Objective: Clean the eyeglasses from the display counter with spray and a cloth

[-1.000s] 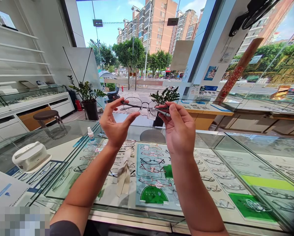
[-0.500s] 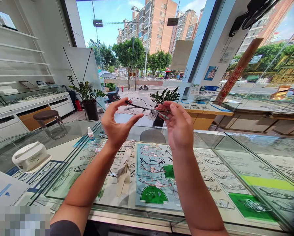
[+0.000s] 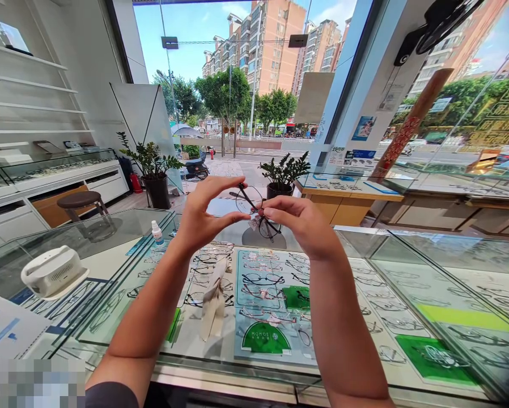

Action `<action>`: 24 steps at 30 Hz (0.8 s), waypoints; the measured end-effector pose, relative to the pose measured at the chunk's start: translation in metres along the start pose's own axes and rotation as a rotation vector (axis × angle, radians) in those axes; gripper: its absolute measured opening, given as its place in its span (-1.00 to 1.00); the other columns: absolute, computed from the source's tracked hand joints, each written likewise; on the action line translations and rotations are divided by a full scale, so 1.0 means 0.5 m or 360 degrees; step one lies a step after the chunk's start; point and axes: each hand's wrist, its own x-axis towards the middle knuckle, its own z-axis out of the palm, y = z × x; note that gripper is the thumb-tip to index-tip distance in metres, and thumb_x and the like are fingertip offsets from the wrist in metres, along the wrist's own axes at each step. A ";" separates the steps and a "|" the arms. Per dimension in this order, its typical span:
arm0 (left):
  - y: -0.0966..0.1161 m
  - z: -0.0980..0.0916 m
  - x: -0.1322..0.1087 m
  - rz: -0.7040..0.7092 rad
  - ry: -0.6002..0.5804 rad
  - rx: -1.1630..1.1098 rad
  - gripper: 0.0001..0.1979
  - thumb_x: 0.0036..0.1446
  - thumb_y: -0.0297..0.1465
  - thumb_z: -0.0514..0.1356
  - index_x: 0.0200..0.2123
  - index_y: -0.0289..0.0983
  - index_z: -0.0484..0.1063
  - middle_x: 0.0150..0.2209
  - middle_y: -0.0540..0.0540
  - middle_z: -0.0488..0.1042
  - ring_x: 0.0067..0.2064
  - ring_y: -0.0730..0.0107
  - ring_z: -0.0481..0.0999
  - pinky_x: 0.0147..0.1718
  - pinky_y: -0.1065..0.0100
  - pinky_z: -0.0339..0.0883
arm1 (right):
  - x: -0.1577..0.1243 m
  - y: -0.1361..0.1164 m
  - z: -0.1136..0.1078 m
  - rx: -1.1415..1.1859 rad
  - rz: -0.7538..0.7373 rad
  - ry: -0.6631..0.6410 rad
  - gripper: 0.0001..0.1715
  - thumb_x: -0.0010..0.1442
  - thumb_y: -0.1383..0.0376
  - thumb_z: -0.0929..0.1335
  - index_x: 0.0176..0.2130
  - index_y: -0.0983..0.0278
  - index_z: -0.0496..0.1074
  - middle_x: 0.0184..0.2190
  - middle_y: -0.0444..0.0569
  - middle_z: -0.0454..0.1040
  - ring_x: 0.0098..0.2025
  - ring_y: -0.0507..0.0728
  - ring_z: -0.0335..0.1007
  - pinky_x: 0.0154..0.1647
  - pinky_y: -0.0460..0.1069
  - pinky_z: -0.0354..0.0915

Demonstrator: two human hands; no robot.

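Thin dark-rimmed eyeglasses [image 3: 249, 198] are held up in front of me above the glass counter, tilted with their right side lower. My left hand [image 3: 206, 212] spans one lens, index fingertip at the upper outer corner and thumb near the lower rim. Around the middle of the frame, close to the bridge, the fingers of my right hand [image 3: 299, 221] are closed; they cover part of it. The other lens hangs below the right fingers. Beneath both hands lies the glass display case [image 3: 212, 362] with several rows of eyeglasses and a beige cloth [image 3: 214, 300].
On the counter's left stand a white device [image 3: 54, 272] and a small spray bottle [image 3: 156, 232]. A green-and-clear display mat [image 3: 266, 339] lies under eyeglasses in the middle. Beyond are a brown stool [image 3: 79, 199], potted plants [image 3: 155, 190], another counter [image 3: 352, 195] and large windows.
The eyeglasses have tilted, their right side dropping. My right hand has moved left, from the outer right side to near the bridge. My left hand has shifted slightly right and down.
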 end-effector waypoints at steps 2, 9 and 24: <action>0.000 -0.003 0.000 0.0003 -0.0029 -0.0007 -0.35 0.14 -0.08 0.53 0.27 -0.06 0.55 0.09 -0.16 0.70 0.12 0.14 0.67 0.22 0.05 0.47 | 0.000 0.000 0.001 0.0021 0.0023 -0.0032 -0.79 0.19 0.09 0.58 -0.30 0.18 0.73 -0.28 -0.04 0.76 -0.21 0.14 0.66 -0.07 0.11 0.57; 0.006 -0.009 0.005 -0.0067 0.0110 0.0165 -0.17 0.08 0.00 0.54 0.37 -0.02 0.44 0.31 -0.20 0.54 0.24 0.04 0.57 0.20 0.02 0.48 | 0.006 0.021 0.007 0.0020 -0.0059 0.0247 -0.75 0.17 0.08 0.60 -0.26 0.20 0.74 -0.33 -0.03 0.74 -0.29 0.12 0.63 -0.16 0.11 0.58; 0.055 0.053 -0.014 -0.0703 0.0169 -0.0365 -0.72 0.29 -0.10 0.41 -0.24 -0.19 0.76 -0.39 -0.09 0.68 -0.46 0.40 0.48 -0.56 0.36 0.29 | -0.016 0.021 0.119 -0.0979 -0.0825 0.0808 -0.80 0.43 0.30 0.39 -0.06 0.15 0.66 -0.04 0.05 0.72 0.06 0.26 0.64 0.15 0.26 0.51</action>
